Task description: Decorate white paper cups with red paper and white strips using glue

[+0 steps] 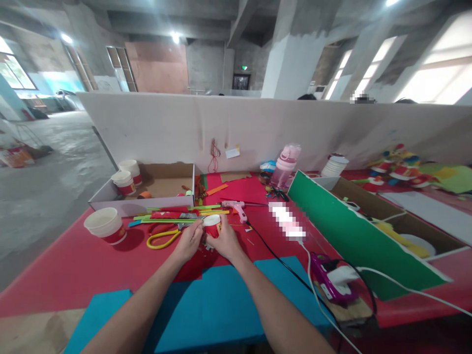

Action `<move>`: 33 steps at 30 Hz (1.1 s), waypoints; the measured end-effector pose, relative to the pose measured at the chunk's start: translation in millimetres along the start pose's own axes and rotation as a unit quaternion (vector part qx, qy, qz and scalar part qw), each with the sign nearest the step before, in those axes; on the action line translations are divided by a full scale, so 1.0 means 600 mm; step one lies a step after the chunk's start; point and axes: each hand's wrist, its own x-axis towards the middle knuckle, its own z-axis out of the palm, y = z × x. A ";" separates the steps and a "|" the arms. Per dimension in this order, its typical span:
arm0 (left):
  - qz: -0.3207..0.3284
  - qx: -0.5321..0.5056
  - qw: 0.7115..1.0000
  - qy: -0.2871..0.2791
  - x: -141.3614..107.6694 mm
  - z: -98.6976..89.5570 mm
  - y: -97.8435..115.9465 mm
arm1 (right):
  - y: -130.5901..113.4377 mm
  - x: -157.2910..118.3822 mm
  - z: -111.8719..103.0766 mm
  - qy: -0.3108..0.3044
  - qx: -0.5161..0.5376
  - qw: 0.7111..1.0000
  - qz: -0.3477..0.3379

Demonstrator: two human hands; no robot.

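Both my hands meet around a small red-and-white paper cup over the red tabletop. Its pale round end faces up. My right hand is wrapped about the cup's right side. On the left side, my left hand has its fingers closed against the cup, and part of them is hidden. Yellow-handled scissors lie just left of my left hand. Behind the cup rests a pink glue gun, its black cord trailing toward me. Green and yellow strips lie behind the scissors.
A stack of paper cups stands at the left, before a cardboard box. To the right are a green-sided box, a purple power strip with cords, and a pink bottle. A white partition closes off the back.
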 end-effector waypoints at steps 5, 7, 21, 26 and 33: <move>-0.043 -0.094 0.995 -0.005 -0.001 -0.001 0.012 | 0.004 0.007 -0.004 -0.031 0.125 0.992 0.011; -0.058 -0.144 0.988 -0.024 -0.002 -0.003 0.013 | 0.002 0.007 -0.003 -0.046 0.186 0.981 0.028; 0.035 -0.065 0.996 -0.051 -0.010 -0.006 0.039 | 0.014 0.023 -0.002 0.037 0.374 0.915 0.148; 0.064 0.043 0.997 -0.029 0.001 -0.032 0.014 | 0.006 0.031 -0.021 0.044 0.494 0.844 0.205; 0.087 0.012 0.995 -0.047 -0.003 -0.037 0.004 | -0.001 0.028 -0.017 0.016 0.473 0.865 0.166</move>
